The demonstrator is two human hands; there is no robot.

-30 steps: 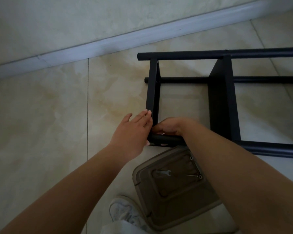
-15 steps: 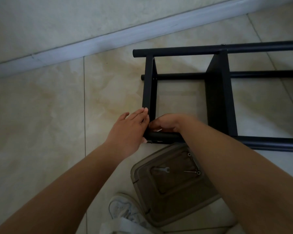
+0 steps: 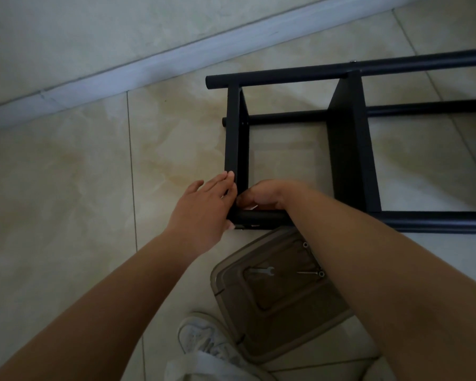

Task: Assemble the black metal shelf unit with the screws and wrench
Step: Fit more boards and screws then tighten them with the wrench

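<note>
Floor: glossy beige marble-look tiles (image 3: pixel 66 188) with thin grout lines, dimly lit. A pale baseboard (image 3: pixel 149 70) runs diagonally from the left edge up to the upper right; above it is a light wall (image 3: pixel 94 28).

Black metal shelf unit (image 3: pixel 349 149) lies on its side on the floor, centre to right of frame. Long round tubes run left to right, flat panels cross between them. The end panel (image 3: pixel 235 138) stands near centre.

Left hand (image 3: pixel 204 207), centre of frame: fingers straight and together, laid flat against the outer face of the end panel near its lower corner; thumb spread away to the left.

Right hand (image 3: pixel 264 195), just right of the left hand, inside the frame at the same corner: fingers curled down over the near tube (image 3: pixel 261 217). Whether they pinch a screw there cannot be told; fingertips hidden.

Lower centre: a translucent brown plastic lid (image 3: pixel 272 306) on the floor, partly under the right forearm. On it lie a small wrench (image 3: pixel 263 271) and two screws (image 3: pixel 313 273).

Bottom centre: a white shoe (image 3: pixel 201 339), with pale fabric (image 3: pixel 204 367) just below it.
</note>
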